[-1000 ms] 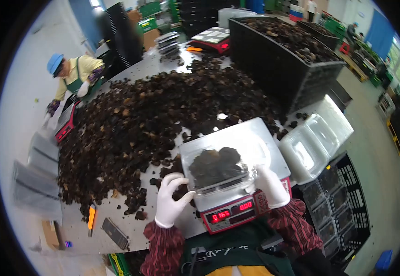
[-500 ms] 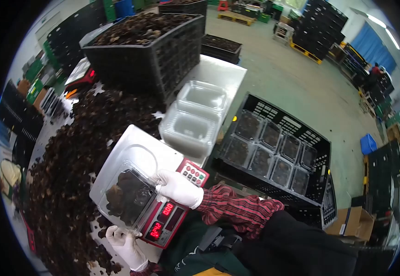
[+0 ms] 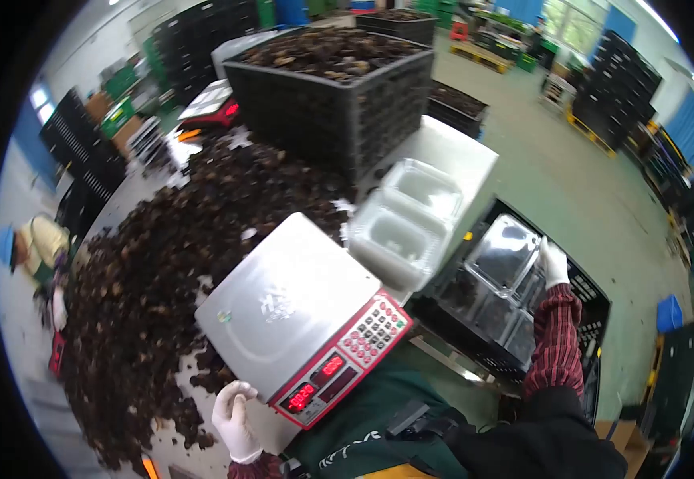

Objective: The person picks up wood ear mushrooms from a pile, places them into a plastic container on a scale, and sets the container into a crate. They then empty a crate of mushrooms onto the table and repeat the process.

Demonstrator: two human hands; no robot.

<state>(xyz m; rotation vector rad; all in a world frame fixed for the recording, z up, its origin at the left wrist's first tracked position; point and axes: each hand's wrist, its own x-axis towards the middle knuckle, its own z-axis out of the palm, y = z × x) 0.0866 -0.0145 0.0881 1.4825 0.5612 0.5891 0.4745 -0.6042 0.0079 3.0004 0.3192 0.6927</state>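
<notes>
My right hand (image 3: 555, 263), white-gloved, grips the right edge of a clear plastic box (image 3: 504, 249), which is over the black crate (image 3: 487, 367). The box is tilted and its shiny top hides much of the inside. Several similar boxes (image 3: 495, 318) with dark contents sit in the crate below. My left hand (image 3: 235, 421), also gloved, is beside the front left corner of the scale (image 3: 287, 299), fingers loosely curled with nothing visible in them. The scale's metal plate is bare and its red digits are lit.
A large heap of dark, wood-ear-like mushrooms (image 3: 147, 311) covers the table left of the scale. Stacked clear trays (image 3: 401, 235) stand beyond it. A tall black crate (image 3: 307, 120) full of the same sits at the back. Another person (image 3: 39, 251) is at far left.
The filled clear box has left the scale; my right hand has carried it rightward over the crate. My left hand has let go of the box's corner. The view has turned.
</notes>
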